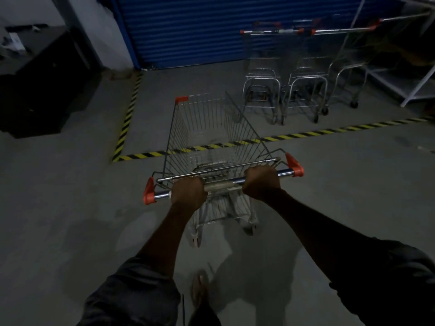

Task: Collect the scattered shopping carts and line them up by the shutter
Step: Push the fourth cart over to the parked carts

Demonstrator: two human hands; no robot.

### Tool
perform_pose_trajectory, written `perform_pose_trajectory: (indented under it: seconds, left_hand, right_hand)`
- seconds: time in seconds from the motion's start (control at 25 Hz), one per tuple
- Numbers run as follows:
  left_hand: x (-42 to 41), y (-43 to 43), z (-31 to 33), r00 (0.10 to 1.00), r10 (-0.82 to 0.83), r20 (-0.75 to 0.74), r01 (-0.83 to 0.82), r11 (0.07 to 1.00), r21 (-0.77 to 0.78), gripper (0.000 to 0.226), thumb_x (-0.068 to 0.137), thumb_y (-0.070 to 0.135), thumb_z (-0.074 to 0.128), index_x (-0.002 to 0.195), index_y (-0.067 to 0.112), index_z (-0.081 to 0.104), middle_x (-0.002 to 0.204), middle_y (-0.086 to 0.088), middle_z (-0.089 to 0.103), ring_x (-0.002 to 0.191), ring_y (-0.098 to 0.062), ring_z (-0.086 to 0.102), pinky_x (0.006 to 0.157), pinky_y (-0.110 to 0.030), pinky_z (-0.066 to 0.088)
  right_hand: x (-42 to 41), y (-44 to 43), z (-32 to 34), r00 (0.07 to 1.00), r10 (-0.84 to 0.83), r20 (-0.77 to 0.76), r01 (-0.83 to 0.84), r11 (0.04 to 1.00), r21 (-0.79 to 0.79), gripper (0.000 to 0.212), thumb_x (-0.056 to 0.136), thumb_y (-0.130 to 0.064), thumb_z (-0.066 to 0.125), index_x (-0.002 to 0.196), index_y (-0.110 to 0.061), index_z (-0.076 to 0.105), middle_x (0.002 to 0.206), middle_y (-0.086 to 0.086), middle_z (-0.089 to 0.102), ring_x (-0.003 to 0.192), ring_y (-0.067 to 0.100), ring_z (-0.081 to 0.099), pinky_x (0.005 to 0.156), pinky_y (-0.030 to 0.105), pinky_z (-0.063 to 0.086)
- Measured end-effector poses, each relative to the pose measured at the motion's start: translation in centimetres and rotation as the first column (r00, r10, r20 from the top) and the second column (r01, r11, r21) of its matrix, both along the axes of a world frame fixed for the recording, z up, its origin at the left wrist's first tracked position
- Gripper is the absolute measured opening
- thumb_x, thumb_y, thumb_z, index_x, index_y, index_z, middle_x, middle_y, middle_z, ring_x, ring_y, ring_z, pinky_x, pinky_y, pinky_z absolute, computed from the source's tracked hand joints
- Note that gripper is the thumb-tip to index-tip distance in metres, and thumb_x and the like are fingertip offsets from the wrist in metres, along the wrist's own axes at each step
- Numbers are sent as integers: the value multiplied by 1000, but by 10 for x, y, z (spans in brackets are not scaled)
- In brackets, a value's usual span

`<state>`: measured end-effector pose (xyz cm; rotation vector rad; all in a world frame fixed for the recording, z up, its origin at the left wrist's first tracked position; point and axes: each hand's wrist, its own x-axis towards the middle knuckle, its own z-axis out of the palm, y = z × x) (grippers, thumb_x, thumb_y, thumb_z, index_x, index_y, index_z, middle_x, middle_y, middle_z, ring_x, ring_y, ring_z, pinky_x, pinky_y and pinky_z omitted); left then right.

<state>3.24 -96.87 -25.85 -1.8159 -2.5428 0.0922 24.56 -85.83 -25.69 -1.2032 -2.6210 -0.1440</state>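
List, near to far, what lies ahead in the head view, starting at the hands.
Left hand and right hand gripping the cart handle → yellow-black floor tape → row of parked carts → blue shutter.

One wide-angle camera rides on the person's head and faces forward and down, along both forearms. Near, at mid-frame, the left hand (pixel 188 192) and right hand (pixel 262 183) grip the handle (pixel 223 184) of the cart (pixel 211 128). The floor (pixel 70 208) fills the lower half, with a foot (pixel 200 288) at the bottom edge. Farther ahead, at the top, stand the shutter (pixel 188 31) and, to its right, the parked carts (pixel 282 67). Straight lines bow toward the frame's edges.
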Motion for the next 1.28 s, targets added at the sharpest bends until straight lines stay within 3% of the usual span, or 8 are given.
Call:
perform_pose_trajectory:
  seconds: [0.12, 0.28, 0.4, 0.52, 0.6, 0.88, 1.0, 1.28]
  left_hand:
    - [-48, 76, 4, 998, -56, -12, 56, 997, 55, 25, 72, 41, 69, 80, 18, 74, 76, -5, 73, 72, -29, 72, 64, -32, 55]
    - [-115, 167, 7, 992, -122, -42, 128, 976, 174, 27, 48, 35, 86, 57, 17, 68, 51, -4, 63, 45, -25, 64, 45, -26, 49]
    - [-170, 240, 3, 990, -143, 13, 140, 980, 139, 25, 51, 32, 87, 58, 16, 69, 53, -4, 64, 47, -25, 65, 46, -27, 51]
    - [-220, 309, 3, 992, -114, 55, 111, 993, 42, 15, 71, 30, 72, 78, 16, 74, 75, -7, 73, 71, -30, 73, 63, -33, 56]
    - [-254, 362, 1, 991, -125, 40, 122, 990, 76, 17, 76, 30, 67, 84, 18, 75, 82, -7, 75, 78, -30, 73, 68, -34, 55]
    - [-359, 547, -9, 998, -57, -17, 59, 992, 115, 16, 71, 31, 73, 78, 17, 71, 70, -8, 71, 67, -33, 71, 60, -35, 54]
    - [-392, 620, -1, 999, -48, -16, 49, 995, 87, 17, 73, 32, 73, 82, 18, 71, 75, -9, 72, 74, -34, 71, 64, -36, 54]
    - [-477, 775, 0, 986, -169, -15, 169, 980, 102, 16, 80, 31, 71, 87, 17, 73, 82, -10, 74, 79, -36, 72, 66, -38, 56]
  right_hand:
    - [-52, 75, -1, 994, -92, 59, 93, 996, -8, 9, 58, -25, 59, 55, -16, 58, 49, 5, 57, 43, 25, 57, 52, 26, 42]
    - [-123, 166, 1, 967, -202, 157, 211, 977, -41, 14, 62, -28, 75, 68, -17, 68, 61, 4, 67, 59, 28, 68, 60, 29, 47]
    - [-176, 232, 4, 951, -244, 189, 264, 961, -86, 14, 71, -28, 70, 80, -17, 71, 75, 7, 72, 75, 31, 71, 72, 33, 47]
    - [-225, 295, 2, 951, -268, 155, 280, 958, -63, 12, 68, -25, 71, 76, -16, 71, 69, 8, 71, 70, 31, 70, 72, 35, 47]
    - [-260, 345, -3, 950, -270, 158, 279, 960, -37, 12, 65, -24, 74, 73, -17, 68, 63, 7, 69, 65, 30, 69, 70, 35, 46]
    - [-364, 533, -11, 971, -225, 80, 227, 974, -7, 16, 63, -24, 79, 69, -16, 67, 58, 6, 66, 59, 28, 68, 67, 34, 48]
    - [-398, 608, -6, 976, -202, 87, 203, 979, -10, 19, 61, -25, 82, 67, -17, 67, 58, 6, 67, 59, 29, 68, 70, 36, 50]
    - [-480, 763, -10, 976, -203, 73, 206, 978, -36, 20, 55, -21, 81, 60, -17, 62, 50, 3, 61, 48, 26, 64, 64, 33, 49]
